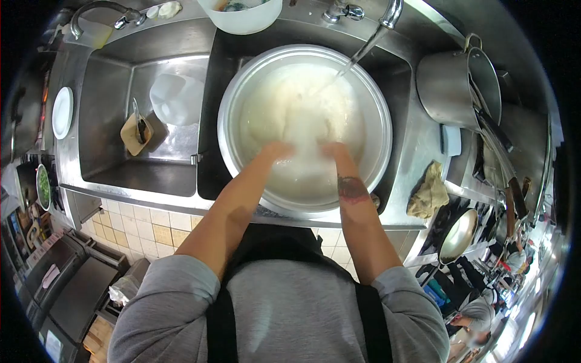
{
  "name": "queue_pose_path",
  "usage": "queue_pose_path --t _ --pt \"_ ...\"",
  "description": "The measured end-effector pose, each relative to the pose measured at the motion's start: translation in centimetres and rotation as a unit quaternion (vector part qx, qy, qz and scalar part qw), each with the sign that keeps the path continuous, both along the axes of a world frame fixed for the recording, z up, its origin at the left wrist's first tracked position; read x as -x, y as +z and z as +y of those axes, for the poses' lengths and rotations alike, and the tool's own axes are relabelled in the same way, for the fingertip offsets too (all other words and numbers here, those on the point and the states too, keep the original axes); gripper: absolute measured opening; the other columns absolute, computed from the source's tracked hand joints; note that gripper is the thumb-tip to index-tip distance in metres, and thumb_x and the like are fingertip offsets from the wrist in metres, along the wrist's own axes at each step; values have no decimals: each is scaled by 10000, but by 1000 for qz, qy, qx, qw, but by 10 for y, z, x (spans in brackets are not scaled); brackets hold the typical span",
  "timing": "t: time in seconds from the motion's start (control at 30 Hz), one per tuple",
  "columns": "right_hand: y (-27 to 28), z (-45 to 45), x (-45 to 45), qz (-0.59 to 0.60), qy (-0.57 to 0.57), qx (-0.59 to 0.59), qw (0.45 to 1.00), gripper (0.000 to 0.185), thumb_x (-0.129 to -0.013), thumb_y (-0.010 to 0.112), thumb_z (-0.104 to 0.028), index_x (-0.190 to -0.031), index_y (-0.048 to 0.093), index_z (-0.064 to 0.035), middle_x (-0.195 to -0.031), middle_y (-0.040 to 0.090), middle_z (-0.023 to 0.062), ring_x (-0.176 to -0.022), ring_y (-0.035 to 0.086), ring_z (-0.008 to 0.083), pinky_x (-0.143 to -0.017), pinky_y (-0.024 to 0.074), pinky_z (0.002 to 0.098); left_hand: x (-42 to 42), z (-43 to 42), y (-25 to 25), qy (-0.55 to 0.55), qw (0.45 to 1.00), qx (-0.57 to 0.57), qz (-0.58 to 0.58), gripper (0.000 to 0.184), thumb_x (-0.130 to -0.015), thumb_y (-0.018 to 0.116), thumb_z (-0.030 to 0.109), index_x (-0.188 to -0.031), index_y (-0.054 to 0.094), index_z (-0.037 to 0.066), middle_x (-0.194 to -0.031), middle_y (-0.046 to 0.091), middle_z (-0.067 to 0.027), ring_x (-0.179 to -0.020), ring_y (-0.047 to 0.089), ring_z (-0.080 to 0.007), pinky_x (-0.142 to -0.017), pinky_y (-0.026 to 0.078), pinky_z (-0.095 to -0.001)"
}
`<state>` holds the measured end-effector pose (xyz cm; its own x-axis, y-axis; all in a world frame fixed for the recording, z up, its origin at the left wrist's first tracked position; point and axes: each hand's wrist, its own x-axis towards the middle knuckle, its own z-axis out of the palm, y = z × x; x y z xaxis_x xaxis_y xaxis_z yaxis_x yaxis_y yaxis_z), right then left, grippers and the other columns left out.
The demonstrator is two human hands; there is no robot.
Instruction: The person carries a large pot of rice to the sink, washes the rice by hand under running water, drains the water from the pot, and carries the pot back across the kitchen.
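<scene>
A large round metal bowl (380, 103) sits in the right sink basin, filled with cloudy whitish water (254, 121) over pale contents that I cannot make out clearly. Water runs into it from the faucet (392, 15) at the upper right. Both hands are inside the bowl, side by side and apart. My left hand (279, 150) is at the water, its fingers smeared and hidden. My right hand (331, 150) is level with it, its fingers hidden too. Whatever either hand touches under the surface cannot be seen.
In the left basin (100, 133) lie a translucent plastic jug (175, 100) and a tan container (135, 134) with utensils. A white tub (245, 18) stands behind the bowl. To the right are a cloth (430, 190) and a large pot (445, 88). People (481, 314) are far right.
</scene>
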<state>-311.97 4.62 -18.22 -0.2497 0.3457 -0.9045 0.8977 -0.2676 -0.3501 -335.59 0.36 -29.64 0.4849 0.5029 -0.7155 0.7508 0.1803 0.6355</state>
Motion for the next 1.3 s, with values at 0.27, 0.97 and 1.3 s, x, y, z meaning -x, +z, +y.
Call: queue_pose_path --t 0.27,0.97,1.3 --pt "16 3 32 23 -149 86 985 275 -783 498 -273 -854 622 -39 -821 600 123 -720 570 216 -675 446 363 -37 22 57 256 940 227 9 342 -783 496 309 -1010 571 64 -1077 548 -157 -962 549 -258 -817 422 -385" --pt "12 121 36 -182 130 -297 928 378 -701 556 -288 -981 592 -36 -1014 575 171 -966 540 300 -825 427 381 13 127 132 51 955 -193 219 450 -658 602 409 -939 613 57 -992 587 -148 -937 558 -276 -792 440 -382" --pt "-4 40 -7 -141 102 -258 950 473 -774 477 -436 -1055 566 -67 -1106 525 185 -1006 513 314 -856 408 371 3 53 137 95 941 -89 314 601 -731 453 544 -915 614 -5 -972 589 -186 -945 559 -305 -844 414 -379"
